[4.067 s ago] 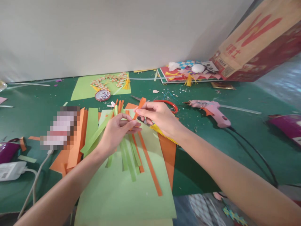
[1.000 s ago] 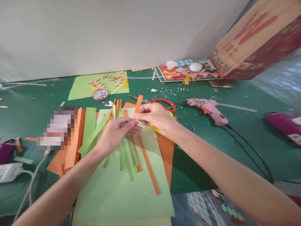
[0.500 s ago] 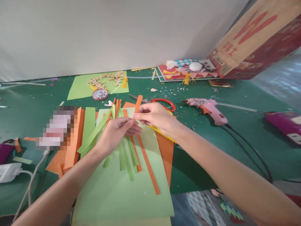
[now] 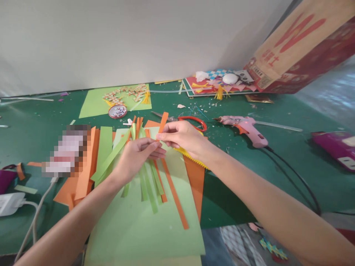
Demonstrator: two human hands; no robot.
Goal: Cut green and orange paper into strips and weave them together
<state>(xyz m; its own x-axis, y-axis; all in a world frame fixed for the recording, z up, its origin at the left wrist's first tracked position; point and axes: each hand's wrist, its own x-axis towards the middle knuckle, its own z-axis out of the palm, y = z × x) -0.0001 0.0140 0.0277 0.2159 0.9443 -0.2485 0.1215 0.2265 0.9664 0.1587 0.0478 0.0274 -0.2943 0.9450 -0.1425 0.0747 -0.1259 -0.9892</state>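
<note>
My left hand (image 4: 135,157) lies over a bundle of green and orange paper strips (image 4: 151,184), its fingers closed on them. My right hand (image 4: 184,138) pinches an orange paper strip (image 4: 163,122) whose top end sticks up above my fingers. The two hands meet fingertip to fingertip over a light green paper sheet (image 4: 144,232). More orange sheets (image 4: 83,173) and green strips (image 4: 107,142) fan out to the left under the bundle.
Red-handled scissors (image 4: 194,120) lie just behind my right hand. A pink glue gun (image 4: 246,127) with a black cord lies to the right. A round dish of beads (image 4: 118,111), a cardboard box (image 4: 299,48), a white charger (image 4: 9,203) and craft pieces (image 4: 219,83) sit on the green table (image 4: 41,122).
Almost nothing differs. Both hands stay on the strips in the same place; the view has shifted slightly since the oldest frame.
</note>
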